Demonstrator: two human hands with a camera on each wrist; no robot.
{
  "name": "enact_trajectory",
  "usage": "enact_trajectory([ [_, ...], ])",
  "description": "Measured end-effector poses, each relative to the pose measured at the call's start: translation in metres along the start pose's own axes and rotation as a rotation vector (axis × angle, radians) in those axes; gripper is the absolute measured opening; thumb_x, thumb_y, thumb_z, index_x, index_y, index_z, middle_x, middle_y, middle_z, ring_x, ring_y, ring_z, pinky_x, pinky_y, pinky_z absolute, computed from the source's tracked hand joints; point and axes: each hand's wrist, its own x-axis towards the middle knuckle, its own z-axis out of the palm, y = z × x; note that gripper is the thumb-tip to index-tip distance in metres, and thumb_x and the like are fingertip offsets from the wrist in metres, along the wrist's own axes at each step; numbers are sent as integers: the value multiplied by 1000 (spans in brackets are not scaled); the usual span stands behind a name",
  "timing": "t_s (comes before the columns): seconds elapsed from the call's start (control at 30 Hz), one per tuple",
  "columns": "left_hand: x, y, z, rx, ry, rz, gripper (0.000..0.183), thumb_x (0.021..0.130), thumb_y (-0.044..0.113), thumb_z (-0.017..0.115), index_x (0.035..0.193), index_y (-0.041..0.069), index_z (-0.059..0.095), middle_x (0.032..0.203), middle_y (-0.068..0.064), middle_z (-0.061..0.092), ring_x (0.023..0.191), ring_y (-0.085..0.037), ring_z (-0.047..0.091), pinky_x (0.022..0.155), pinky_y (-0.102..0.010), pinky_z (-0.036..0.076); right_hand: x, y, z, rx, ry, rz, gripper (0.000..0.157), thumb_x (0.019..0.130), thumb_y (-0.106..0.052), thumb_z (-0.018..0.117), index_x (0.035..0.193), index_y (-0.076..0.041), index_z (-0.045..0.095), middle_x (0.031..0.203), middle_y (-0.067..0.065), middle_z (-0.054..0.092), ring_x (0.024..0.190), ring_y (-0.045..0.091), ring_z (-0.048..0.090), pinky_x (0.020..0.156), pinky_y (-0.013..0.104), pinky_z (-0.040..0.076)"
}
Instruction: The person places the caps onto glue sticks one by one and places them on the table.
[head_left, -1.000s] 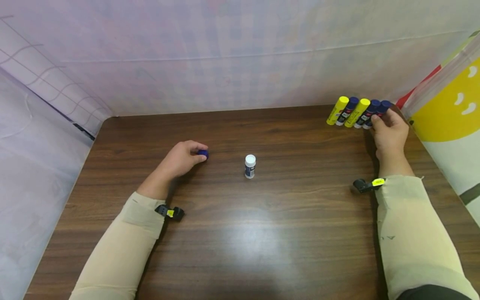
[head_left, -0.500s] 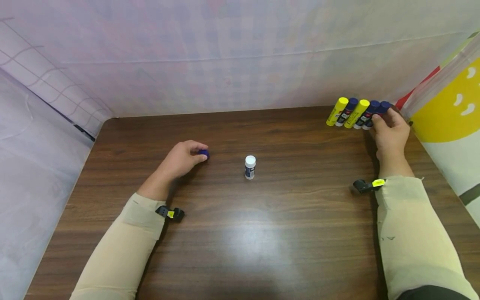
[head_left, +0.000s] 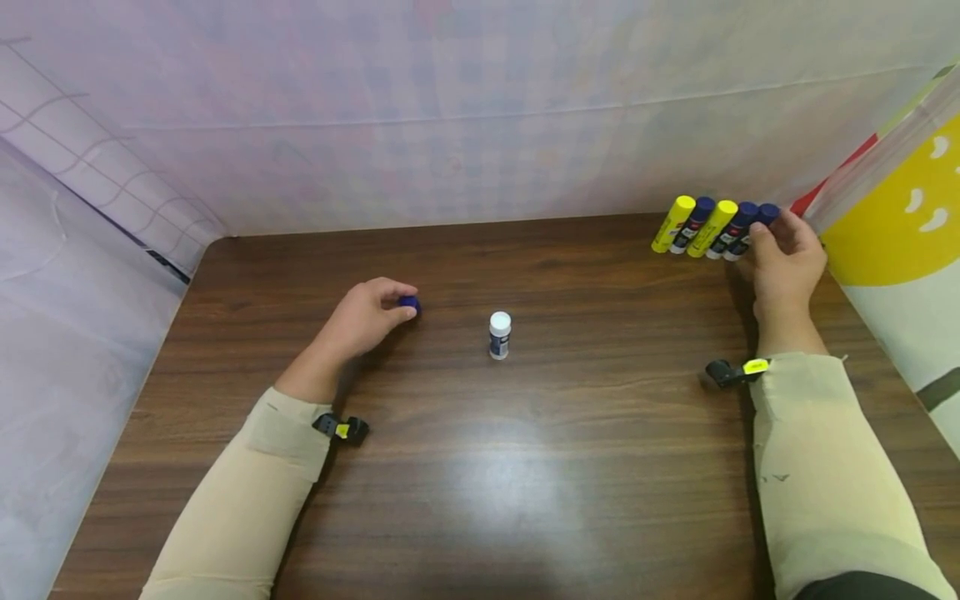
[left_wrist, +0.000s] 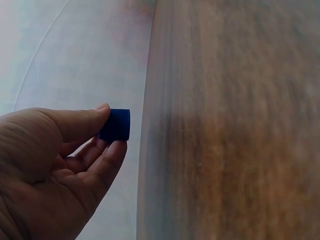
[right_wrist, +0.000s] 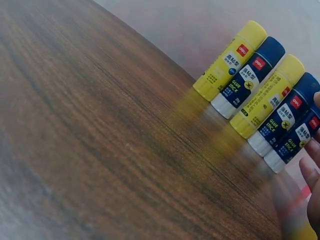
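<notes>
My left hand (head_left: 367,318) pinches a blue glue stick cap (left_wrist: 117,125) between thumb and fingers, over the left middle of the table. To its right an uncapped glue stick (head_left: 499,337), white with a dark label, stands upright. At the back right, several capped glue sticks stand side by side in a row, among them a yellow one (right_wrist: 230,60) at the left end. Beside the last navy glue stick (right_wrist: 294,140) is my right hand (head_left: 787,267), its thumb and fingers loosely parted around the stick's right side. The right wrist view cuts off most of this hand.
A brown wood-grain table (head_left: 600,467) lies under everything. Pale cloth (head_left: 450,125) hangs along its back edge. A printed sheet with a yellow shape (head_left: 907,208) borders the right edge, close to my right hand.
My right hand has shifted slightly to the right, its thumb sliding off toward the outer side of the last glue stick. The left hand with the cap has barely moved.
</notes>
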Motion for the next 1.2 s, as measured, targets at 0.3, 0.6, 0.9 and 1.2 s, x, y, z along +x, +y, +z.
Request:
enact_trajectory([
  [0.3,-2,1,2,-12,20,8,38,103,25,68,139,14,66,141,-8,62,131,-32,60,110,-51,52,2,3,4,18,88,-106,40,91,-10,79,129,-9,71,113,-4,66,110,8,59,106,19,49],
  [0.6,-3,3,2,-26,33,13,38,103,24,67,140,13,65,144,-9,61,134,-33,58,112,-52,50,-3,-3,13,147,143,-259,26,89,-1,77,115,-5,73,105,4,67,102,13,60,96,22,49],
  [0.9,-3,4,3,-23,48,42,39,103,24,67,140,13,65,143,-10,61,132,-33,60,111,-52,52,-21,-20,27,167,205,-371,20,88,1,74,108,0,74,96,4,67,95,15,61,93,26,49],
  [1.2,-5,9,0,-50,66,41,38,103,23,67,139,11,65,142,-10,61,131,-33,60,109,-51,54,-39,-33,44,136,151,-386,20,91,-3,75,111,-3,74,101,3,66,98,15,60,95,26,49],
])
